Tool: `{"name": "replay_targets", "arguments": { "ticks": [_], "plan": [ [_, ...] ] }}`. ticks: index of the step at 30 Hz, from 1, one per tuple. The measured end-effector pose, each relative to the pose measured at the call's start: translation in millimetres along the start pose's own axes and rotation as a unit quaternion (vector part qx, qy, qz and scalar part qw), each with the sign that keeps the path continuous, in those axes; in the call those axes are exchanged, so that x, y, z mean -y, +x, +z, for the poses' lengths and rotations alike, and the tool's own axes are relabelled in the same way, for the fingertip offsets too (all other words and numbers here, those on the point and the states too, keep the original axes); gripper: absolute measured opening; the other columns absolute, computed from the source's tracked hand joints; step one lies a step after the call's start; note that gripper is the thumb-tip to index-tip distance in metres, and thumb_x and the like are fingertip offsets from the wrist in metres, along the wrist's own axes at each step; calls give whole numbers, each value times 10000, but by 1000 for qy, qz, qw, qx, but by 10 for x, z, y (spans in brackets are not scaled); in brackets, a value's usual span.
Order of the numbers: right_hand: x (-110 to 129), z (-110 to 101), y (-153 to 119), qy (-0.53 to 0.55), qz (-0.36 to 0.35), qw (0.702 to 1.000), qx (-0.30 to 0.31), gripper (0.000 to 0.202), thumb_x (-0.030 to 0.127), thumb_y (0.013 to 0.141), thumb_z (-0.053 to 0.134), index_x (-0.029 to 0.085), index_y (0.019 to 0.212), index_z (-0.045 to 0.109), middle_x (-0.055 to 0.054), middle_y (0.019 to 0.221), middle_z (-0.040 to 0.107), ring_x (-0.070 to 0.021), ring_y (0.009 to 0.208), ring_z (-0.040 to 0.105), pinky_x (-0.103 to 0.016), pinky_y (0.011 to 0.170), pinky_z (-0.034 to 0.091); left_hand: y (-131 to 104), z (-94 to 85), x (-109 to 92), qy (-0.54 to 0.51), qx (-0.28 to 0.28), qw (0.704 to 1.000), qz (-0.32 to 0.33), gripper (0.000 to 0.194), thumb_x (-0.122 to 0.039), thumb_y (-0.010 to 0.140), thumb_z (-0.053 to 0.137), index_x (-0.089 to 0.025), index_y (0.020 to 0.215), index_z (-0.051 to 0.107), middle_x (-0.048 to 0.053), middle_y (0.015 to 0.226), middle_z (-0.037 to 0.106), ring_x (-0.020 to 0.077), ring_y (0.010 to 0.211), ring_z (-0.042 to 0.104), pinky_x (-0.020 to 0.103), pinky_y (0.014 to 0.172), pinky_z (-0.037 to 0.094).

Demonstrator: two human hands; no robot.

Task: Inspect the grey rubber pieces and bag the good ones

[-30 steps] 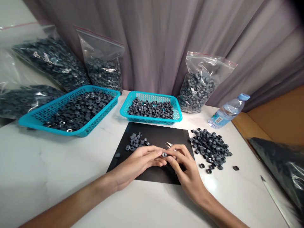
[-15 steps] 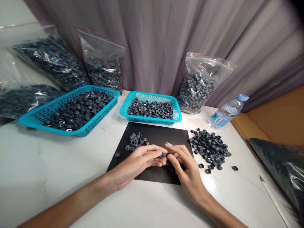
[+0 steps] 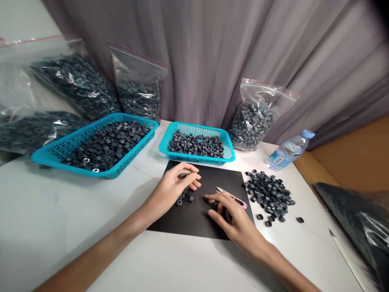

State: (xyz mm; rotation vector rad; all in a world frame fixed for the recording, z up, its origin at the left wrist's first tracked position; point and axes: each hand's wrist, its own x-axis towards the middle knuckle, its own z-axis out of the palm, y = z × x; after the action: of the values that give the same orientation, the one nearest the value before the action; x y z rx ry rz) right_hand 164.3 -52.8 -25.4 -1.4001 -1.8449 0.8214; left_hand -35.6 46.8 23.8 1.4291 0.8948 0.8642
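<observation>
My left hand reaches over a small pile of dark grey rings on a black mat. Its thumb and fingers are apart, and a ring shows in the gap between them; whether they touch it I cannot tell. My right hand hovers low over the mat's right half, fingers curved, thumb and index finger apart. Something dark shows beneath its fingers, too unclear to name. Beside and partly behind this hand lie thread snips with a pink handle, their tips pointing up and left.
Two blue baskets hold dark rings. Right of the mat, thin black rings lie heaped on the white table. Zip bags of rings, a water bottle and a cardboard box surround this.
My left hand has moved left and away from my right hand, leaving the ring it held out of sight. More of the snips shows. The view has shifted slightly.
</observation>
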Motion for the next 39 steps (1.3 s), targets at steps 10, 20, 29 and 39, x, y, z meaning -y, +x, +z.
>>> {"name": "replay_targets", "arguments": {
  "ticks": [10,20,29,39],
  "plan": [
    [157,339,345,-135,-42,988,-58,235,275,924,651,242,1149,591,-22,1016,649,-161,716,581,-288,649,441,99,-135,126,64,-10,997,50,233,-365,942,531,-174,1000,650,20,845,662,142,704,593,285,704,478],
    [104,294,346,162,-17,975,-148,118,305,937,650,245,1032,684,-15,959,625,-133,782,605,-245,615,480,45,-102,101,92,20,995,11,220,-413,939,534,-205,926,602,-26,743,594,144,721,563,273,689,427],
    [66,318,220,152,-71,945,-282,228,196,906,687,303,1105,718,-1,860,627,-114,674,548,-234,526,460,-102,67,64,95,99,987,-80,354,-525,975,423,-224,807,507,-46,743,441,142,725,422,277,693,345],
    [72,289,238,119,-75,952,-271,269,197,932,653,308,1171,705,0,901,657,-111,688,523,-249,594,444,-220,143,-95,111,137,984,-28,271,-449,1025,364,-249,978,542,-34,956,618,156,982,580,254,883,391]
  ]
}}
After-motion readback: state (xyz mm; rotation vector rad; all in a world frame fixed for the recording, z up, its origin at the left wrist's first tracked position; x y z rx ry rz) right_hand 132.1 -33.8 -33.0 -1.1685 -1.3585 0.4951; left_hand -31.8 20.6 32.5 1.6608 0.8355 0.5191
